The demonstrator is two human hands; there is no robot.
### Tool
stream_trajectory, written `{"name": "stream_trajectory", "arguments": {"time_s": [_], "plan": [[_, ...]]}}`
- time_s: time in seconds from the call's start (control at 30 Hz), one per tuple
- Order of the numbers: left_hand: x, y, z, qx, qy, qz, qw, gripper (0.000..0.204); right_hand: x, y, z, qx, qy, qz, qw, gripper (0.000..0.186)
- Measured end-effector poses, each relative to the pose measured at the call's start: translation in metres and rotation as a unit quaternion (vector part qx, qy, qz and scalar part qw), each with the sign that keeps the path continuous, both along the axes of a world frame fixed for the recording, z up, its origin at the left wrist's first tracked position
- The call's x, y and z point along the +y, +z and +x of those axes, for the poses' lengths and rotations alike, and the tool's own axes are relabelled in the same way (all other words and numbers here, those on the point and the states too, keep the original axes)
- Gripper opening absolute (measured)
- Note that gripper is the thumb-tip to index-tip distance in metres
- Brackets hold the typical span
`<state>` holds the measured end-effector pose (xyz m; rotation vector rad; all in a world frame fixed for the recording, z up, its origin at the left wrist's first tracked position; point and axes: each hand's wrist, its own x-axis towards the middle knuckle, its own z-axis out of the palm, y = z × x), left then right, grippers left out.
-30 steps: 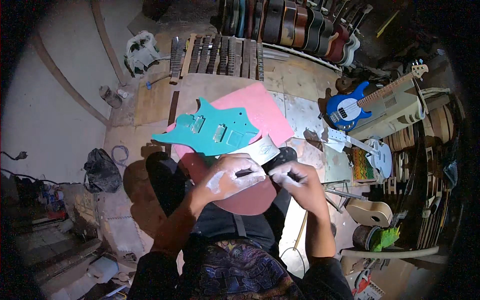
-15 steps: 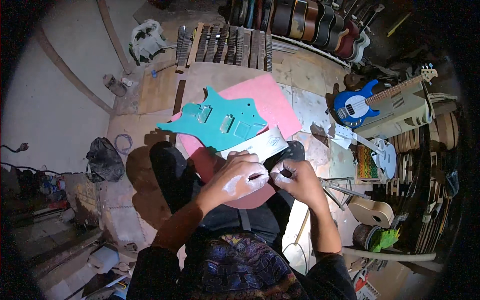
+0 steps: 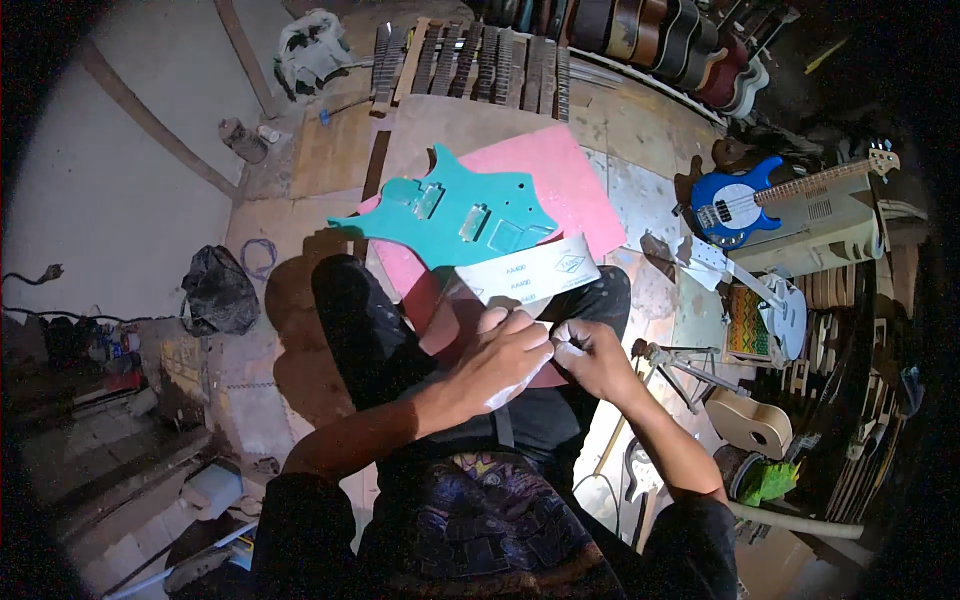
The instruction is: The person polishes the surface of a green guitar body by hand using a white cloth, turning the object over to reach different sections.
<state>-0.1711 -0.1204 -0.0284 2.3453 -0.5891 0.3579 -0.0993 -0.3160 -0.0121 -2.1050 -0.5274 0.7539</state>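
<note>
A sheet of sandpaper (image 3: 540, 268) is bent over my lap, its white printed back facing up and a reddish-brown part showing below. My left hand (image 3: 500, 358) is closed on the sheet, fingers curled and knuckles up. Against it, my right hand (image 3: 592, 362) pinches the sheet with thumb and fingertips; the exact grip is partly hidden. White dust coats both hands. Just beyond the paper lies a teal electric guitar body (image 3: 452, 222) with pickup cavities, resting on a pink sheet (image 3: 575, 185).
Several fretted guitar necks (image 3: 465, 65) lie in a row at the far side. To the right are a blue bass guitar (image 3: 738, 205), a pale guitar body (image 3: 785, 320) and a small wooden guitar body (image 3: 750, 420). A black plastic bag (image 3: 220, 290) sits at left.
My hands have drawn together, the left one turning over more. More of the sandpaper's white back shows, standing higher. The whole view has shifted slightly.
</note>
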Motion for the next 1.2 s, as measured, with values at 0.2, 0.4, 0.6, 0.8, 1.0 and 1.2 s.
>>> {"name": "stream_trajectory", "arguments": {"time_s": [0.2, 0.4, 0.6, 0.8, 1.0, 1.2], "plan": [[-0.005, -0.015, -0.001, -0.008, 0.022, 0.014, 1.000, 0.007, -0.003, -0.024, -0.001, 0.230, -0.132, -0.013, 0.964, 0.022], [0.025, 0.026, 0.011, 0.035, 0.045, -0.028, 0.998, 0.015, 0.009, 0.024, 0.018, 0.189, -0.071, 0.096, 0.975, 0.023], [0.023, 0.014, 0.012, 0.041, 0.055, -0.039, 0.997, 0.021, 0.014, 0.013, 0.015, 0.026, -0.037, 0.036, 0.998, 0.020], [0.018, -0.009, 0.015, 0.059, 0.067, -0.096, 0.991, 0.016, 0.028, -0.001, 0.001, -0.050, -0.107, 0.047, 0.992, 0.024], [0.024, -0.043, 0.024, 0.067, 0.012, -0.158, 0.985, 0.017, 0.024, -0.031, 0.011, 0.039, -0.113, 0.121, 0.985, 0.018], [0.012, -0.051, 0.016, 0.032, 0.042, -0.144, 0.988, 0.022, 0.020, -0.062, 0.012, 0.028, -0.132, 0.085, 0.987, 0.025]]}}
